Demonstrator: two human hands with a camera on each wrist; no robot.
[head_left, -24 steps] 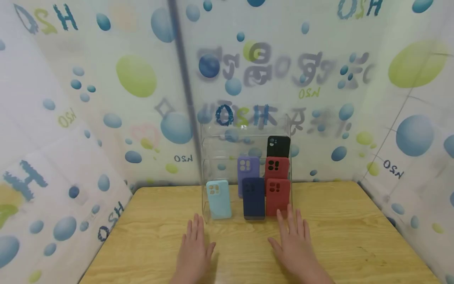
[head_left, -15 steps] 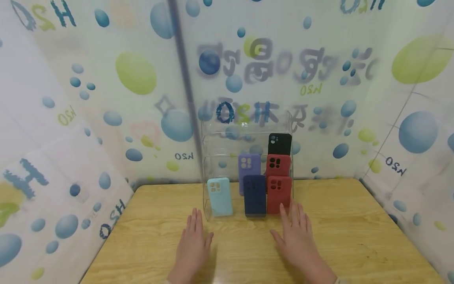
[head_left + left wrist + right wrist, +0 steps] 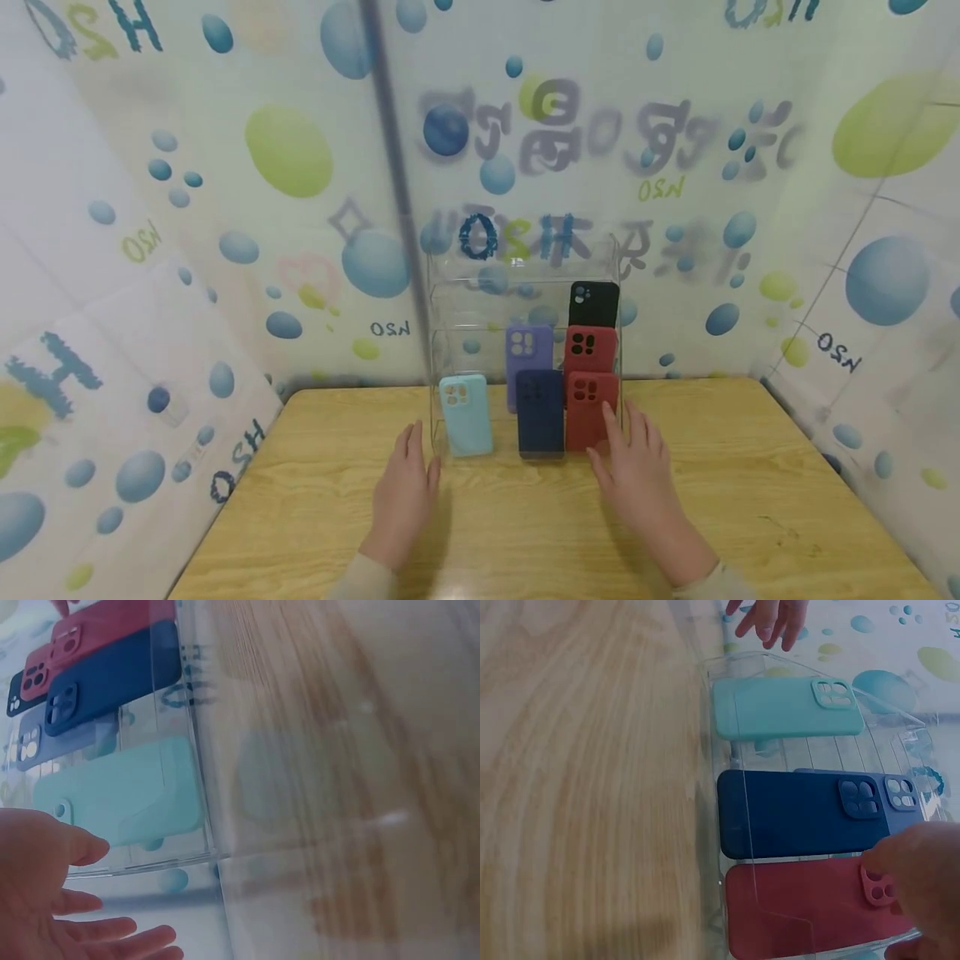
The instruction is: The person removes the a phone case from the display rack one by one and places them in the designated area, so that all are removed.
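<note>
A clear stepped display rack point(image 3: 495, 282) stands on the table and holds several phone cases. In its front row are a light blue case point(image 3: 467, 421), a navy blue case point(image 3: 540, 421) and a red case point(image 3: 585, 429). Behind them are a purple case point(image 3: 528, 346), a second red case point(image 3: 592, 348) and a black case point(image 3: 594, 304). My left hand point(image 3: 401, 496) is by the rack's front left corner, fingers extended beside its side wall. At the right, my right hand point(image 3: 641, 483) has extended fingers; its index finger overlaps the front red case. Both hands hold nothing.
The wooden table point(image 3: 750, 500) spreads around the rack. A white curtain point(image 3: 300, 250) printed with blue and green bubbles hangs behind the table and along both sides.
Both hands have moved forward, toward the rack's two sides. The left fingers are now beside its left corner, the right ones at its right edge. The cases stay in place.
</note>
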